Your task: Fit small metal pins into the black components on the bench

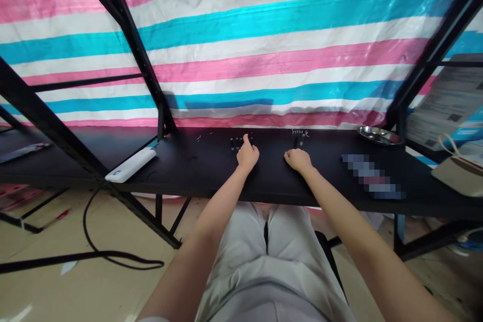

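Note:
My left hand (248,156) rests on the black tabletop, one finger stretched forward and the thumb apart from it. Just beside that finger stand several small black cylindrical pieces (232,144) in a short row, partly covered by the hand. To the right, my right hand (299,160) is closed with its fingers curled down at the table; whatever may be in them is hidden. Right beyond its knuckles lie a few more small dark pieces (302,141), and behind them a row of thin whitish bits (300,133).
A white oblong device (131,165) lies left by the black metal frame (141,55). On the right are a round metal dish (379,136), a pixelated flat item (372,177) and a beige box-like object (458,175). A striped sheet (264,60) hangs behind the table.

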Tool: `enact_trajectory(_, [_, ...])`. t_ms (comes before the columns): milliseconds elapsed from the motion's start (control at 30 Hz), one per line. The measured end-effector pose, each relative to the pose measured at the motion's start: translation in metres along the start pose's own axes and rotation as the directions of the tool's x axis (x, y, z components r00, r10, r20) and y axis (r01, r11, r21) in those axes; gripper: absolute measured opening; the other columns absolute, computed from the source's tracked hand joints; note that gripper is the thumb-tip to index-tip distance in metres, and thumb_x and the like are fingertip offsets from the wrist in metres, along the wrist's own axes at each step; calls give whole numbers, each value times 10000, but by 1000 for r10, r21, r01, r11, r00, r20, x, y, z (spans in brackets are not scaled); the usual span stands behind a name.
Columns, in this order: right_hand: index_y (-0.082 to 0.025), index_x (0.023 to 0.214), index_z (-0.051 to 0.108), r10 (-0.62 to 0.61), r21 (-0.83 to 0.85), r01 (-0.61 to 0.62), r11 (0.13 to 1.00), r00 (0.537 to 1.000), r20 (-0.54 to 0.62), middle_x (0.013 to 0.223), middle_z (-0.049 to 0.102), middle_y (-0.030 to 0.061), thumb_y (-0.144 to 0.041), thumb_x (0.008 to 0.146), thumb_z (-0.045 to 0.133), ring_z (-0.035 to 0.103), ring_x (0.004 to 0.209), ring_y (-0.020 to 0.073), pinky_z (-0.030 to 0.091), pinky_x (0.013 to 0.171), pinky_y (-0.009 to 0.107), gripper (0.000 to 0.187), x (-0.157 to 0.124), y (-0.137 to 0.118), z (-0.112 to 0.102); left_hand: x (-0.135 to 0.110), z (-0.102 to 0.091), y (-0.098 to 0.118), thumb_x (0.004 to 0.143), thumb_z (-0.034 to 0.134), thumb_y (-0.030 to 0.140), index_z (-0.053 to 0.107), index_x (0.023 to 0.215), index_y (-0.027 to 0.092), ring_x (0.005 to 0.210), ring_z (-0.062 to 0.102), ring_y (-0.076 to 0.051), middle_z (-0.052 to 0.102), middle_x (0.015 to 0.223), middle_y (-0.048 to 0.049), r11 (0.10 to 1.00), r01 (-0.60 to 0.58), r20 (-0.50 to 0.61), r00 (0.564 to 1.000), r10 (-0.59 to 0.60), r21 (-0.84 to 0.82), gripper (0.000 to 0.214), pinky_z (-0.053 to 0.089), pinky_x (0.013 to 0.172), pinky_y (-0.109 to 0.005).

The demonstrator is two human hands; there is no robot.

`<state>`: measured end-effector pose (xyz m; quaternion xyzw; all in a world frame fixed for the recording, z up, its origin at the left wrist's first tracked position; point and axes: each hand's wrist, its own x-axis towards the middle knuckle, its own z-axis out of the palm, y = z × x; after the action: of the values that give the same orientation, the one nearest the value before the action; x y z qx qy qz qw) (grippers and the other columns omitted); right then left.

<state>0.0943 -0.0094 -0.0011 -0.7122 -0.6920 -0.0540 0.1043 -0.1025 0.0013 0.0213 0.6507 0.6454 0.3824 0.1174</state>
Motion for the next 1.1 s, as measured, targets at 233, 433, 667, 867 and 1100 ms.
enact_trajectory(233, [-169, 887, 725, -4, 2, 4, 1000, 1000, 10, 899, 692, 158, -328, 885, 339, 654, 828, 244, 458, 710, 316, 417, 0, -1, -2, 10, 4, -4, 840, 484, 259, 312, 1406, 189, 912, 632, -275, 650, 987, -161, 981, -61, 135, 990, 36, 183, 595, 447, 819, -378])
enact_trajectory(433, [-164, 905, 722, 3, 8, -3, 1000, 1000, 21, 917, 686, 166, -330, 889, 343, 651, 849, 259, 457, 721, 326, 414, -2, -2, -5, 11, 6, -8, 881, 441, 304, 456, 1313, 164, 954, 618, -301, 623, 1052, -181, 960, -138, 120, 987, 112, 242, 454, 458, 824, -400])
enact_trajectory(667, [-163, 947, 713, 21, 5, -22, 1000, 998, 66, 955, 679, 160, -336, 898, 325, 642, 896, 255, 450, 764, 326, 428, -2, -3, -8, 29, 11, -3, 877, 463, 302, 558, 1183, 189, 1004, 604, -279, 623, 1093, -143, 886, -298, 375, 913, 157, 354, 340, 461, 841, -385])
enact_trajectory(867, [-163, 979, 707, 22, -14, -21, 1000, 996, 89, 975, 677, 154, -346, 902, 303, 633, 917, 243, 439, 784, 311, 450, -3, -4, -11, 35, 11, 5, 864, 484, 246, 607, 1024, 169, 987, 604, -262, 625, 1070, -129, 835, -369, 425, 886, 184, 408, 215, 461, 813, -352])
enact_trajectory(1100, [-165, 950, 706, -2, -15, 3, 1000, 997, 77, 956, 679, 145, -351, 908, 310, 636, 887, 233, 429, 751, 298, 439, -3, -2, -9, 5, 17, -4, 862, 490, 259, 572, 966, 177, 829, 617, -201, 646, 894, -79, 948, -301, 132, 949, 287, 101, 156, 448, 727, -297])
